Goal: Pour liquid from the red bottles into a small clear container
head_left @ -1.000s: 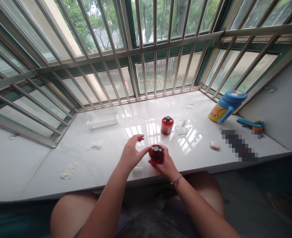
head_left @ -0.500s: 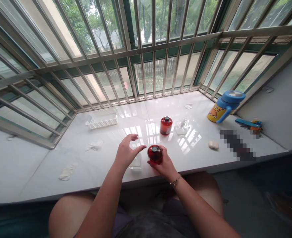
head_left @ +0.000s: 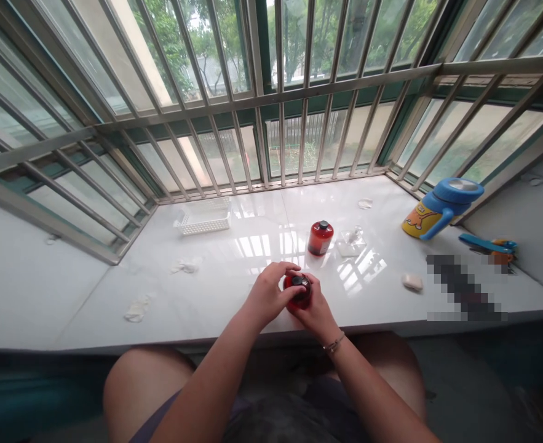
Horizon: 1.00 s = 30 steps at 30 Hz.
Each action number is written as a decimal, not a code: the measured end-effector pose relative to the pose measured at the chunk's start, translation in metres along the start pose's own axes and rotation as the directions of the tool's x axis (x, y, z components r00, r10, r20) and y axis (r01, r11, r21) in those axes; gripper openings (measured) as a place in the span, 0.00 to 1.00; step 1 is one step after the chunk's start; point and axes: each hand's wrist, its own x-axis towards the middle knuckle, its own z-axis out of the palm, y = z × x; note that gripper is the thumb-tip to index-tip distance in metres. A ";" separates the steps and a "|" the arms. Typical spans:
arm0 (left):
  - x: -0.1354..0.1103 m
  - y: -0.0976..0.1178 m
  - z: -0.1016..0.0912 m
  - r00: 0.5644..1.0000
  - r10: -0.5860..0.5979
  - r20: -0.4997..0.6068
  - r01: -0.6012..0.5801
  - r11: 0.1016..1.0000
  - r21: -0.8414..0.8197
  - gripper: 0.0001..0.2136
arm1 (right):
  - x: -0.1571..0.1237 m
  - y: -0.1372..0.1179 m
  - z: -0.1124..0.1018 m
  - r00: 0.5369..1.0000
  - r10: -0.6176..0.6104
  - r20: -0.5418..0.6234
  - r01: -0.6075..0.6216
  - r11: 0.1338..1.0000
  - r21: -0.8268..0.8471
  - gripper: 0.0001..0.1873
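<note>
A small red bottle with a black cap (head_left: 298,290) stands on the white marble sill (head_left: 253,314), held between both hands. My right hand (head_left: 315,312) grips it from below and the right, hiding its lower part. My left hand (head_left: 269,294) has closed over its left side, with the fingers reaching the cap. A second red bottle with a dark cap (head_left: 320,238) stands upright farther back, apart from both hands. A clear glass object (head_left: 351,243) sits to its right.
A white plastic basket (head_left: 203,216) stands at the back left. A blue-lidded yellow cup (head_left: 437,209), a white soap bar (head_left: 412,282) and a blue-handled tool (head_left: 486,245) lie right. Crumpled white scraps (head_left: 137,309) dot the sill. Metal window bars run behind.
My left hand has moved from beside the red bottle to close around it. The view has shifted slightly, so everything on the sill appears a little farther right.
</note>
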 end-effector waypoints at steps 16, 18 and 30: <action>-0.016 -0.030 -0.046 0.996 0.078 0.049 -0.087 0.969 0.232 0.26 | 0.000 0.002 -0.002 1.000 0.005 -0.010 -0.005 1.000 -0.025 0.45; -0.022 -0.065 -0.079 0.998 -0.006 -0.059 0.028 0.923 0.384 0.23 | 0.000 0.003 -0.002 1.000 0.019 -0.007 -0.020 0.999 -0.033 0.46; -0.054 -0.188 -0.207 0.881 -0.410 -0.236 0.461 0.629 0.626 0.21 | 0.000 -0.001 -0.002 0.999 0.045 -0.003 -0.045 0.999 -0.027 0.45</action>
